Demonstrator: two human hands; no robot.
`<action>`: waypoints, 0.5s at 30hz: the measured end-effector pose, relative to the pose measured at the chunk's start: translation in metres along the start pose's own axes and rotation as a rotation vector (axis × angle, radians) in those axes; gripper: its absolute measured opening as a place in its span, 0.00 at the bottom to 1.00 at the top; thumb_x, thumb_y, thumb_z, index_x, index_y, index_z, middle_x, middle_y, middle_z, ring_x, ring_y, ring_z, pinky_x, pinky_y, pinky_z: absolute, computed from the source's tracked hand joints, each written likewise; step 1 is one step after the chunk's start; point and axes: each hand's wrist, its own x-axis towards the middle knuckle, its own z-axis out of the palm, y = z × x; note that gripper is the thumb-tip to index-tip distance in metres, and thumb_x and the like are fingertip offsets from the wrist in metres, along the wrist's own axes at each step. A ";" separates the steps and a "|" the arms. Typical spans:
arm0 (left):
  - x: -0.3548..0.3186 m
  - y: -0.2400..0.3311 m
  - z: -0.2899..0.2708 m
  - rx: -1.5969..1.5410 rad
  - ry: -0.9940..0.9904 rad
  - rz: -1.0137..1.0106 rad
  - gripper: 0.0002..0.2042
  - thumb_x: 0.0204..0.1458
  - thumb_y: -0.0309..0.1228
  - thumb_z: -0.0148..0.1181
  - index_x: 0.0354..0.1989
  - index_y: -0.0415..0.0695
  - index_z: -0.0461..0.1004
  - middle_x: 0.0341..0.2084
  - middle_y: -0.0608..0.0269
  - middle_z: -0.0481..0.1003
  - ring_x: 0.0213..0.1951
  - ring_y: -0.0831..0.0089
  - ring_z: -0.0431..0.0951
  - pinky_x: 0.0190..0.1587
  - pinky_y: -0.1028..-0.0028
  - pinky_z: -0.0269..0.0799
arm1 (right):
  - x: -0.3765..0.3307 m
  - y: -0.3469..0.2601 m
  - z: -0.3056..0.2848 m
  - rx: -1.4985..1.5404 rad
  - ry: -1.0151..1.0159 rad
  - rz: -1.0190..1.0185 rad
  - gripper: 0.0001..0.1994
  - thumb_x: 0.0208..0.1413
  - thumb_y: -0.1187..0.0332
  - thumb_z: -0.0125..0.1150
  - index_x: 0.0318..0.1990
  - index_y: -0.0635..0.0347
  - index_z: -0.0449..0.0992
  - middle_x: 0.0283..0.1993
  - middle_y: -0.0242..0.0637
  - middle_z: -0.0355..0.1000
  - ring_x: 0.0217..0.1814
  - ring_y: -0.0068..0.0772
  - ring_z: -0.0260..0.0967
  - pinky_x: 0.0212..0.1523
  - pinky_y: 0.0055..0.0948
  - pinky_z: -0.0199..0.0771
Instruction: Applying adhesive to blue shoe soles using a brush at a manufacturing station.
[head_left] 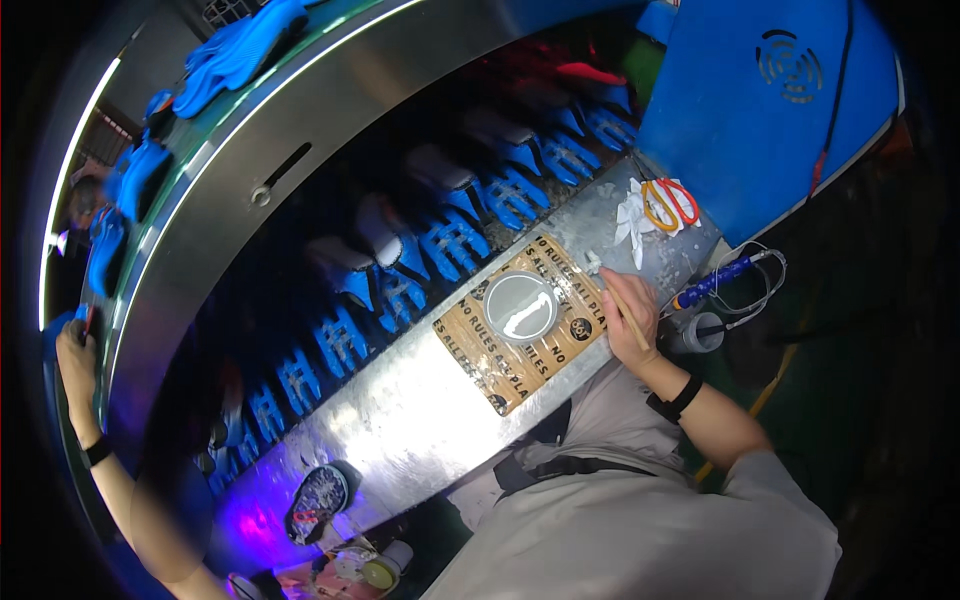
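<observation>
**Steel worktop, brush in hand**

Steel worktop (pixel 420 410) runs across the middle of the view. The right hand (pixel 630 320) is clenched around a thin wooden brush (pixel 612 292), whose pale tip rests on the worktop at about one o'clock from a brown printed mat (pixel 490 370). On the mat sits a round grey dish (pixel 520 307). Orange-handled scissors (pixel 670 203) lie on white cloth further toward one o'clock. The left hand (pixel 75 355), far out at nine o'clock, grips a small dark object; what it is cannot be told. Blue gloves (pixel 450 240) hang in a row behind the worktop.
</observation>
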 end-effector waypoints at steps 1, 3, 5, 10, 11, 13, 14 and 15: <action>0.004 0.030 -0.040 0.019 0.000 -0.006 0.13 0.64 0.31 0.51 0.47 0.35 0.77 0.29 0.60 0.79 0.32 0.72 0.75 0.36 0.69 0.70 | -0.002 0.003 -0.001 0.020 0.004 0.012 0.16 0.58 0.71 0.58 0.53 0.60 0.77 0.43 0.40 0.74 0.47 0.45 0.70 0.50 0.40 0.65; 0.014 0.102 -0.120 -0.545 -0.130 -0.445 0.13 0.63 0.33 0.55 0.45 0.34 0.79 0.24 0.68 0.73 0.26 0.81 0.69 0.30 0.79 0.64 | -0.005 0.007 -0.005 0.071 0.004 0.024 0.15 0.58 0.73 0.58 0.52 0.61 0.77 0.44 0.43 0.74 0.47 0.48 0.70 0.51 0.41 0.65; 0.002 0.144 -0.178 -0.676 0.051 -0.666 0.17 0.64 0.41 0.55 0.40 0.37 0.80 0.22 0.68 0.71 0.21 0.84 0.67 0.24 0.81 0.59 | -0.005 0.007 -0.003 0.134 -0.006 0.016 0.14 0.58 0.74 0.57 0.52 0.62 0.77 0.44 0.46 0.74 0.48 0.51 0.70 0.52 0.41 0.66; -0.017 0.184 -0.182 -0.594 -0.206 -1.003 0.25 0.60 0.50 0.56 0.46 0.36 0.77 0.21 0.66 0.70 0.18 0.79 0.68 0.21 0.77 0.61 | -0.011 0.025 0.010 0.430 0.062 0.151 0.11 0.62 0.69 0.57 0.50 0.61 0.77 0.42 0.41 0.76 0.44 0.39 0.73 0.49 0.37 0.70; -0.036 0.163 -0.171 -0.547 -0.150 -0.952 0.25 0.59 0.49 0.59 0.48 0.35 0.77 0.24 0.65 0.73 0.20 0.79 0.69 0.23 0.76 0.63 | -0.006 0.015 0.007 0.448 0.047 0.131 0.11 0.62 0.69 0.57 0.50 0.61 0.77 0.42 0.41 0.76 0.44 0.39 0.73 0.49 0.37 0.70; -0.033 0.200 -0.162 -0.694 0.048 -0.986 0.27 0.57 0.46 0.62 0.55 0.35 0.75 0.34 0.62 0.78 0.27 0.79 0.72 0.29 0.78 0.66 | 0.005 -0.007 -0.013 0.663 -0.004 0.259 0.10 0.63 0.69 0.58 0.48 0.63 0.77 0.39 0.40 0.76 0.39 0.30 0.74 0.42 0.29 0.73; -0.040 0.208 -0.161 -0.780 0.119 -1.023 0.28 0.57 0.44 0.63 0.60 0.35 0.73 0.42 0.61 0.79 0.33 0.81 0.73 0.34 0.79 0.67 | 0.011 -0.017 -0.018 0.669 -0.013 0.253 0.10 0.63 0.69 0.58 0.48 0.63 0.77 0.39 0.40 0.76 0.39 0.30 0.74 0.42 0.29 0.73; -0.031 0.239 -0.168 -0.938 0.173 -1.029 0.26 0.59 0.41 0.63 0.59 0.34 0.72 0.44 0.61 0.78 0.36 0.80 0.74 0.38 0.79 0.68 | 0.018 -0.023 -0.023 0.710 -0.033 0.207 0.10 0.63 0.68 0.59 0.47 0.63 0.77 0.37 0.39 0.76 0.37 0.27 0.73 0.40 0.27 0.72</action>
